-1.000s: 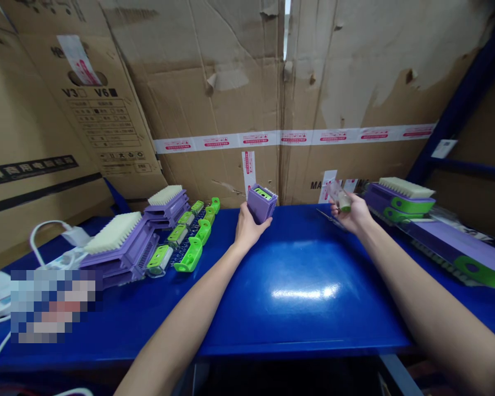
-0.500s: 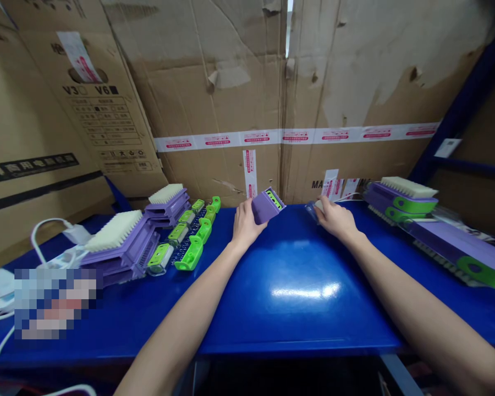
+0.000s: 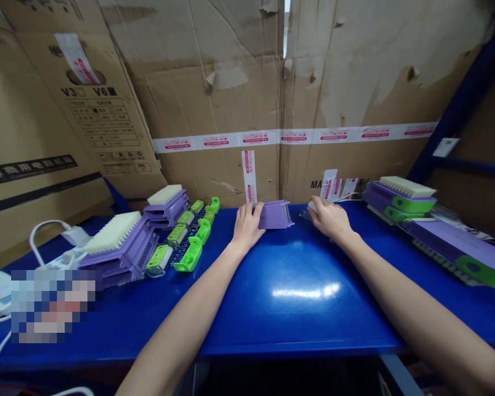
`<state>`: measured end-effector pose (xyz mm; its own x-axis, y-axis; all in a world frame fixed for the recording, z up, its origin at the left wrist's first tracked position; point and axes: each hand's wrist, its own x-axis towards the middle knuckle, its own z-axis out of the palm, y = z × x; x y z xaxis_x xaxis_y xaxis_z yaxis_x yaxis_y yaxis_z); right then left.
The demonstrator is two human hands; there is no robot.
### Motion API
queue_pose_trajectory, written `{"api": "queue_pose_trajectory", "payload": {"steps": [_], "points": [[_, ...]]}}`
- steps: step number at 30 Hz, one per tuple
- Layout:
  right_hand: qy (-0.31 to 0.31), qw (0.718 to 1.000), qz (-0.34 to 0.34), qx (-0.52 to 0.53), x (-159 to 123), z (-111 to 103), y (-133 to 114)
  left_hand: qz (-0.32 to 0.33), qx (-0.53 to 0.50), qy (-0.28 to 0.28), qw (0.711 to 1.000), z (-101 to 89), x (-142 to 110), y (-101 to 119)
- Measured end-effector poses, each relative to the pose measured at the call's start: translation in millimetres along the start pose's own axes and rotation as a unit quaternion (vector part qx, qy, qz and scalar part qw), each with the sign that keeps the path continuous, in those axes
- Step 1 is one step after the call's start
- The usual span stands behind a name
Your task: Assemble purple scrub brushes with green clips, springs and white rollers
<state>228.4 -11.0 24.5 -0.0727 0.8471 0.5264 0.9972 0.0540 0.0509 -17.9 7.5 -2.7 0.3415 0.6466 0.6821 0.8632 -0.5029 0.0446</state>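
My left hand (image 3: 246, 226) grips one end of a small purple plastic housing (image 3: 275, 214), which lies on its side just above the blue table (image 3: 301, 291) near the back. My right hand (image 3: 329, 218) rests palm down on the table a little to the right of the housing, fingers curled over a small clear piece (image 3: 311, 209) that is mostly hidden. The two hands are about a hand's width apart.
Purple brush units with cream bristles (image 3: 117, 242) and green-and-clear parts (image 3: 187, 236) lie at the left. More purple and green units (image 3: 400, 198) sit at the right. Cardboard boxes (image 3: 247, 93) wall the back. White cables (image 3: 45, 236) trail at the far left.
My left hand tipped the purple housing from upright onto its side and lowered it. My right hand came down from holding a clear and green piece in the air to the table.
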Motion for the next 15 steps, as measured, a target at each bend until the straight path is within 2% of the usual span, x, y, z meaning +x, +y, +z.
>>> {"api": "queue_pose_trajectory", "payload": {"steps": [3, 5, 7, 10, 15], "points": [[0.024, 0.994, 0.088, 0.064, -0.7, -8.9, -9.4, 0.001, 0.003, -0.002, 1.0, -0.5, -0.1, -0.3], [0.023, 0.98, 0.137, 0.141, -2.0, -13.4, -18.4, 0.007, 0.001, -0.005, 1.0, -1.3, 0.0, -0.5], [0.024, 0.96, 0.138, 0.244, -3.9, -14.3, -27.8, 0.017, -0.007, -0.008, 1.0, -2.2, 0.3, -0.5], [0.028, 0.914, 0.115, 0.388, -6.4, -7.8, -38.7, 0.026, -0.007, -0.017, 1.0, -3.2, 0.9, -0.3], [0.007, 0.839, 0.148, 0.524, -6.2, 9.5, -42.1, 0.035, 0.031, -0.039, 0.998, -3.9, 2.4, 0.7]]}}
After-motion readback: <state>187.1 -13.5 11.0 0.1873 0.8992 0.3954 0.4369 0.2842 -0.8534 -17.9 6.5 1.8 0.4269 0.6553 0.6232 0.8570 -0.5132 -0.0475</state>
